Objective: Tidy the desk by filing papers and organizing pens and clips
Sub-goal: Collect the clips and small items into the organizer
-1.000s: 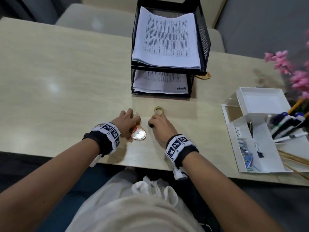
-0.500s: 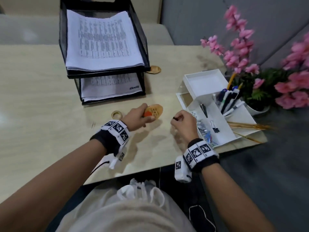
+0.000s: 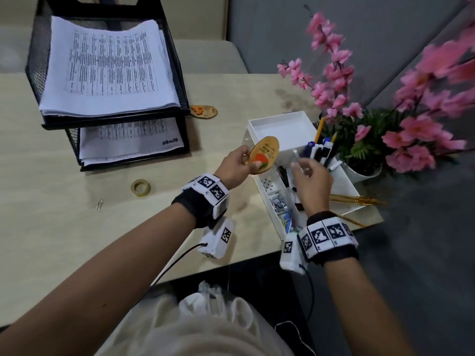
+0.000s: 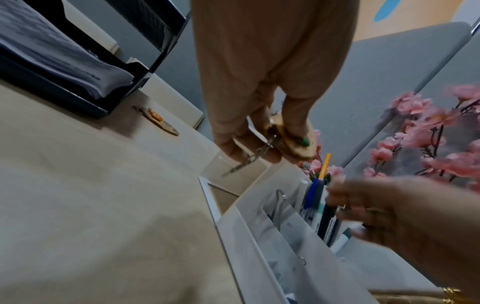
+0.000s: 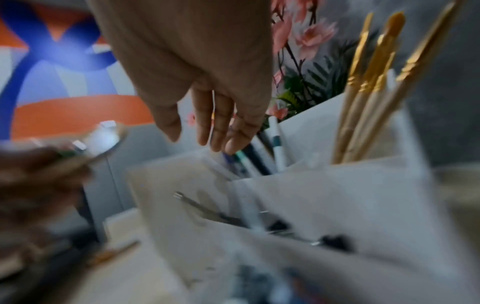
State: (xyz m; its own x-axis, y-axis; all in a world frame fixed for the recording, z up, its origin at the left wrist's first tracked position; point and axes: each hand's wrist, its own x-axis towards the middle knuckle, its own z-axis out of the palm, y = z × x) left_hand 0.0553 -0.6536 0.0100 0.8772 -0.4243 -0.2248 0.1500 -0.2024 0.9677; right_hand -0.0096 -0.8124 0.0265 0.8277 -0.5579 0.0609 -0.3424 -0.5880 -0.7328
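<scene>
1. Two hands are at the white organizer on the right of the worktop, so this looks like the sorting-small-items step. The papers already sit in the black mesh tray at far left.
2. Left hand pinches a wooden oval keychain, thumb on its orange face and fingers behind. The left wrist view shows its metal chain dangling below the fingers. It's held in the air, just over the organizer's near-left edge.
3. Right hand hovers over the organizer with fingers spread and relaxed, tips right by the pens standing in the far compartment. The right wrist view shows nothing in it.
4. Likely next move: lower the keychain into a free compartment. The open white box section at the far end looks empty. Tuck the chain in first so it doesn't snag a divider.
5. Still loose on the worktop: a paper clip at near left, a tape roll beside it and a second wooden tag next to the tray.
6. Clips are already in the organizer's near compartment, so the stray one probably belongs there.
7. Both forearms reach forward and to the right, wrists above the worktop's near edge.
</scene>
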